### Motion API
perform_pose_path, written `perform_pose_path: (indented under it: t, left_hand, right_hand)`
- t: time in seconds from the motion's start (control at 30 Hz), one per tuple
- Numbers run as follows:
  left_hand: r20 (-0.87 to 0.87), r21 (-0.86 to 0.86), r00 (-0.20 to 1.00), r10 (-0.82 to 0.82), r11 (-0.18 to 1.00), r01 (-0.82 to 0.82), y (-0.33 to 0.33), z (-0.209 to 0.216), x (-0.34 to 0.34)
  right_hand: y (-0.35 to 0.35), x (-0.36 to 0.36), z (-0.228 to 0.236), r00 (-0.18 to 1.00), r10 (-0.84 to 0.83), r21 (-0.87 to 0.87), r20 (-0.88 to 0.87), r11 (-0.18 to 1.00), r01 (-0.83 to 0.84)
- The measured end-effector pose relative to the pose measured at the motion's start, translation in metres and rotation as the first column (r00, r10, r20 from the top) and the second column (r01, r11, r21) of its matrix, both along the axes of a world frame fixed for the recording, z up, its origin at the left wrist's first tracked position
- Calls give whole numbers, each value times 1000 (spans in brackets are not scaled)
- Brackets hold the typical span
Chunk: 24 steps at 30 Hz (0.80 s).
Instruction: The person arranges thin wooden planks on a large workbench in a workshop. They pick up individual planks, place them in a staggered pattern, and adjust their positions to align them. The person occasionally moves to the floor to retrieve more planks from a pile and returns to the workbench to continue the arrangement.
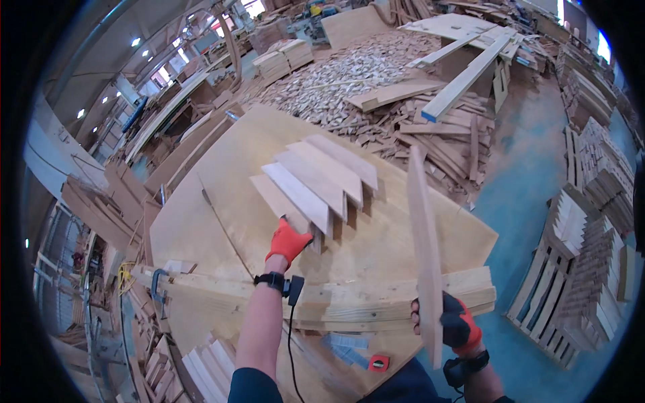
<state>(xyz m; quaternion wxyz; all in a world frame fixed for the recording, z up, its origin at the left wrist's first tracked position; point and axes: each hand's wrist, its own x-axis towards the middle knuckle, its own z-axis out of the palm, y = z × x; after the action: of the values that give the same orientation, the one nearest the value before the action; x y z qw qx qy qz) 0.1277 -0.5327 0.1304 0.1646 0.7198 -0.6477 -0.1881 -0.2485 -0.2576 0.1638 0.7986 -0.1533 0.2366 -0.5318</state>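
Note:
My right hand [460, 326], in a red and black glove, grips a long wooden board [424, 255] near its lower end and holds it up on edge at the right of the worktable. My left hand [290, 242], in a red glove, is closed at the near end of a light wooden board [281, 201]. That board is the nearest of several slanted-end boards [322, 168] lying side by side on the table. The fingertips on its far side are partly hidden.
A plywood worktable [222, 154] has a dark slot [225, 232] and a timber fence [349, 302], with a clamp [158, 285] at its left. Nearer lie a red tape measure [379, 363] and more boards [208, 369]. Offcuts [363, 67] heap beyond; pallets [544, 295] stand right.

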Motion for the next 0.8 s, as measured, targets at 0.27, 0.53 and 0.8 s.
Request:
perform_pose_path:
  t: [0.27,0.53,0.8]
  left_hand:
    - [-865,38,495,80,995,-94,77,81,24]
    - [-999,-12,-43,-17,994,-111,240,100,54]
    - [-820,-279,564,-98,928,-245,382,82,44]
  right_hand:
    - [-30,18,36,956,176,-102,-235,974,-204]
    - [-57,116,30,924,305,-244,-231,901,-359]
    - [-47,234,18,885,426,-196,-188,867,-459]
